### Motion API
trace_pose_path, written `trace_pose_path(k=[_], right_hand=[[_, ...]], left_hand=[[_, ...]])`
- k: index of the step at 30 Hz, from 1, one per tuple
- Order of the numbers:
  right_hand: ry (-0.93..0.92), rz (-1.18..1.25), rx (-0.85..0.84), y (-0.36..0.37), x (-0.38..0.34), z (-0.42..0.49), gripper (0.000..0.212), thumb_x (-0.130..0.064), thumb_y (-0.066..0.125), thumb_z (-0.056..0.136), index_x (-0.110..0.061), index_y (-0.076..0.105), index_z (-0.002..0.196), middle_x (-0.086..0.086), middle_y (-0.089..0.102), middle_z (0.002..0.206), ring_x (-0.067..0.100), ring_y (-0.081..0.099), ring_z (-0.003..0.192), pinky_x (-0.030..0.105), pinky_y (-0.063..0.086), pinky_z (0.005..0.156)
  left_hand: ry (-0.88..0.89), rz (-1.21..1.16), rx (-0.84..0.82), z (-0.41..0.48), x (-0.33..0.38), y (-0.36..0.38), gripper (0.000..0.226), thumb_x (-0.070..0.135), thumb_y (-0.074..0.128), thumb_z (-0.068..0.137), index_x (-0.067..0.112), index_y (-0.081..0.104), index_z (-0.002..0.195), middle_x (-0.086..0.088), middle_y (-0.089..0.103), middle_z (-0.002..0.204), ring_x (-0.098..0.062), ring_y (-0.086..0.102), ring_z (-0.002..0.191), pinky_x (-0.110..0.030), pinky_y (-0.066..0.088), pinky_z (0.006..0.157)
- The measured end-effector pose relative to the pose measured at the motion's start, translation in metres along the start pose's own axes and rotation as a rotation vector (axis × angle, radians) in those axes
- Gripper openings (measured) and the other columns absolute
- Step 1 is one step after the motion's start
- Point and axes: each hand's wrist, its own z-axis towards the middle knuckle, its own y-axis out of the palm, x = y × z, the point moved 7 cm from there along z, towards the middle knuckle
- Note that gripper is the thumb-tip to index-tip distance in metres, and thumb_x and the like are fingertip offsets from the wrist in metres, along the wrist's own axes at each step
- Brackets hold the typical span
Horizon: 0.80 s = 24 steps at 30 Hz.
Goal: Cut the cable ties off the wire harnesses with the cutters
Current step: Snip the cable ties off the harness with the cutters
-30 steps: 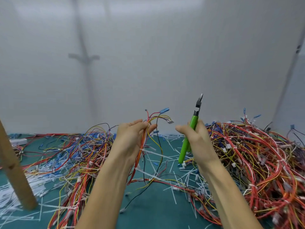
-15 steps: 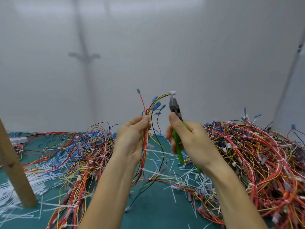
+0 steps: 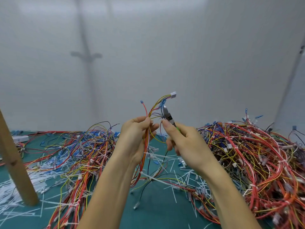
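My left hand [image 3: 135, 138] grips a wire harness [image 3: 146, 152] of red, yellow and orange wires and holds it upright above the green mat. The harness ends in a white connector [image 3: 173, 94] at the top, and white cable ties show lower on it. My right hand [image 3: 184, 142] grips the green-handled cutters [image 3: 168, 116], blades pointing up. The blades sit against the wires just right of my left fingertips, where a small blurred cable tie sticks out.
A big tangle of harnesses [image 3: 255, 159] fills the right side, another pile [image 3: 74, 154] lies at the left. Cut white ties [image 3: 186, 177] litter the green mat [image 3: 158, 212]. A wooden post [image 3: 14, 164] stands at the left. A grey wall rises behind.
My right hand swung the cutters from far right in to the harness, and the blades now sit lower, against the wires. My left hand raised the harness.
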Motion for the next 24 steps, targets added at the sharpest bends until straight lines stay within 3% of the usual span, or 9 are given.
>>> trace_pose_path(k=[2,4,6,8,11,15,17,20,24], right_hand=[[0.024,0.040,0.044,-0.003,0.005,0.001,0.043,-0.065,0.044,0.093,-0.033,0.063,0.071,-0.007,0.054,0.054,0.004,0.044,0.049,0.030,0.037,0.058],[0.073,0.131,0.087,-0.006,0.010,0.002,0.054,-0.070,0.044,0.086,-0.022,0.067,0.089,-0.005,0.055,0.058,0.010,0.047,0.055,0.034,0.039,0.060],[0.128,0.218,0.133,-0.010,0.015,0.002,0.057,-0.069,0.044,0.085,-0.020,0.070,0.100,-0.003,0.055,0.059,0.016,0.048,0.058,0.036,0.041,0.060],[0.157,0.286,0.151,-0.013,0.017,0.003,0.045,-0.060,0.044,0.093,-0.024,0.071,0.100,-0.001,0.053,0.058,0.017,0.048,0.057,0.034,0.040,0.058],[0.189,0.327,0.134,-0.013,0.022,0.002,0.042,-0.054,0.044,0.097,-0.023,0.072,0.099,-0.002,0.052,0.055,0.017,0.046,0.057,0.031,0.038,0.056],[0.236,0.356,0.101,-0.010,0.026,0.000,0.042,-0.059,0.046,0.095,-0.027,0.074,0.097,-0.003,0.055,0.059,0.014,0.048,0.056,0.022,0.041,0.049],[0.278,0.388,0.069,-0.007,0.030,-0.001,0.041,-0.060,0.046,0.094,-0.031,0.075,0.093,-0.004,0.063,0.065,0.012,0.057,0.061,0.023,0.048,0.054],[0.312,0.497,0.055,-0.007,0.035,0.000,0.054,-0.067,0.046,0.090,-0.020,0.072,0.090,0.001,0.068,0.074,0.017,0.062,0.068,0.034,0.052,0.063],[0.256,0.504,0.126,-0.018,0.032,0.002,0.060,-0.074,0.037,0.083,-0.019,0.060,0.080,0.001,0.066,0.069,0.017,0.064,0.063,0.041,0.052,0.069]], left_hand=[[-0.020,0.011,-0.076,-0.002,0.000,0.006,0.014,0.000,0.047,0.099,-0.001,0.052,0.112,-0.008,0.059,0.076,-0.014,0.067,0.063,-0.025,0.058,0.065],[-0.060,0.029,-0.171,-0.005,-0.001,0.014,0.013,-0.002,0.045,0.098,-0.002,0.051,0.110,-0.009,0.059,0.076,-0.018,0.068,0.065,-0.028,0.059,0.068],[-0.105,0.023,-0.255,-0.010,-0.003,0.021,0.012,-0.003,0.043,0.097,0.000,0.051,0.105,-0.010,0.059,0.075,-0.020,0.068,0.066,-0.030,0.060,0.070],[-0.127,0.036,-0.327,-0.013,-0.004,0.026,0.013,-0.004,0.042,0.097,0.000,0.051,0.104,-0.009,0.059,0.072,-0.020,0.067,0.064,-0.032,0.060,0.071],[-0.132,0.039,-0.408,-0.018,-0.005,0.030,0.015,-0.005,0.044,0.095,0.001,0.049,0.108,-0.009,0.062,0.070,-0.023,0.070,0.064,-0.034,0.061,0.072],[-0.165,0.002,-0.469,-0.022,-0.005,0.030,0.033,-0.006,0.055,0.090,-0.005,0.046,0.122,-0.028,0.069,0.099,-0.041,0.071,0.091,-0.041,0.060,0.079],[-0.159,0.019,-0.470,-0.021,-0.005,0.028,0.051,-0.004,0.062,0.084,-0.005,0.040,0.130,-0.030,0.067,0.111,-0.041,0.070,0.094,-0.040,0.061,0.077],[-0.108,-0.015,-0.368,-0.017,-0.001,0.022,0.065,0.001,0.068,0.072,-0.002,0.039,0.130,-0.023,0.073,0.098,-0.033,0.074,0.082,-0.031,0.060,0.062],[-0.005,-0.135,-0.137,-0.006,0.002,0.010,0.043,-0.006,0.064,0.084,-0.001,0.042,0.120,-0.016,0.074,0.078,-0.025,0.074,0.068,-0.027,0.058,0.054]])
